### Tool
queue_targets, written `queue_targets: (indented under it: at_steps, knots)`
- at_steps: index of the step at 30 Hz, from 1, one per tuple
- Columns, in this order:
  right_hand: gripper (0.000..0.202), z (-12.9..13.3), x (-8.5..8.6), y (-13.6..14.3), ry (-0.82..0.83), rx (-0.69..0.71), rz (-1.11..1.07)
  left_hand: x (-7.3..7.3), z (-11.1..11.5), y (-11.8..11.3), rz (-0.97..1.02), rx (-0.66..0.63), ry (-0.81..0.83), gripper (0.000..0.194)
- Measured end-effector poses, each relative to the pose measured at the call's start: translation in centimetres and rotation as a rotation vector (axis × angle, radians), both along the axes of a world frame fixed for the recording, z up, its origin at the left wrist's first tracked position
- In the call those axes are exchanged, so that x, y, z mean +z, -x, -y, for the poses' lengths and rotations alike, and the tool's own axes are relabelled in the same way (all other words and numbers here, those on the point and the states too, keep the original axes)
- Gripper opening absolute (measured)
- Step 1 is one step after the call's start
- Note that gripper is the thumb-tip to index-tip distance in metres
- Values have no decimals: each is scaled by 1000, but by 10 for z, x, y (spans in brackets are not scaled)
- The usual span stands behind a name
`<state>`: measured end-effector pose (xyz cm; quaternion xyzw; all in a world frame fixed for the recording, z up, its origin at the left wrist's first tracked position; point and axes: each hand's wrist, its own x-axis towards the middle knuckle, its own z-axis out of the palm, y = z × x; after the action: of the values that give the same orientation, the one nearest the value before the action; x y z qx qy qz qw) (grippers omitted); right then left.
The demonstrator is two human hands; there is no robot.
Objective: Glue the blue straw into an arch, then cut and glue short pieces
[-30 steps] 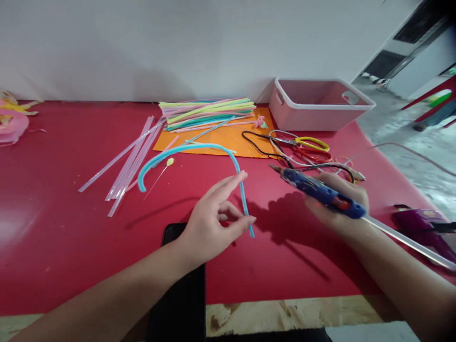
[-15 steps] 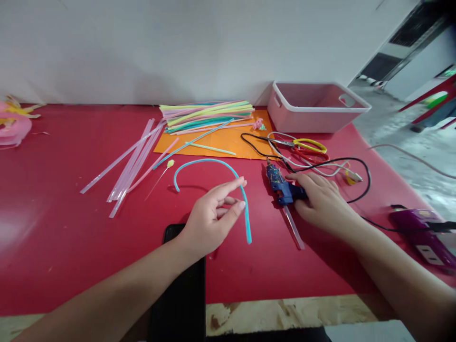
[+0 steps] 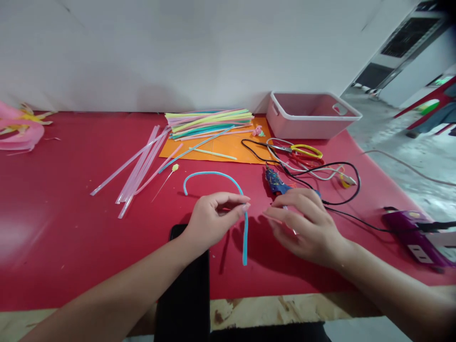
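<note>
Between thumb and fingers, my left hand pinches a curved blue pipe cleaner, whose bent end arcs away to the left and whose straight end points toward the table's front edge. My right hand is open, fingers apart, over the glue stick end of a dark blue glue gun that lies on the red table. Nothing shows in the right hand's fingers. A pale yellow tip on a thin stem lies left of the blue curve.
Clear pink glue sticks lie at the left, and a pile of colored pipe cleaners rests on orange paper. Scissors, cables, a pink basket and a purple power strip are at the right. A black phone-like object is in front.
My right hand has let go of the glue gun and moved left toward the blue pipe cleaner. My left hand's fingertips have closed together on the pipe cleaner. The view has shifted slightly.
</note>
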<state>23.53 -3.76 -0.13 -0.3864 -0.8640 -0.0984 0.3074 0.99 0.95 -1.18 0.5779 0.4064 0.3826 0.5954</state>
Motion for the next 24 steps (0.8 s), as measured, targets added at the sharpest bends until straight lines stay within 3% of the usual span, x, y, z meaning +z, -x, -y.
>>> queue_targets:
  at_steps: [3,9,17,24]
  knots:
    - [29,10,2,16,20,78,-4,2,-1,-1,32,54,4,19]
    - [18,18,3,33,-38,170,9,3,-3,-2,174,97,129,46]
    - [26,27,-2,40,109,128,-71,2,-5,-2,210,140,98,45]
    - [29,24,-2,45,11,86,-7,2,-3,-1,104,202,44,41]
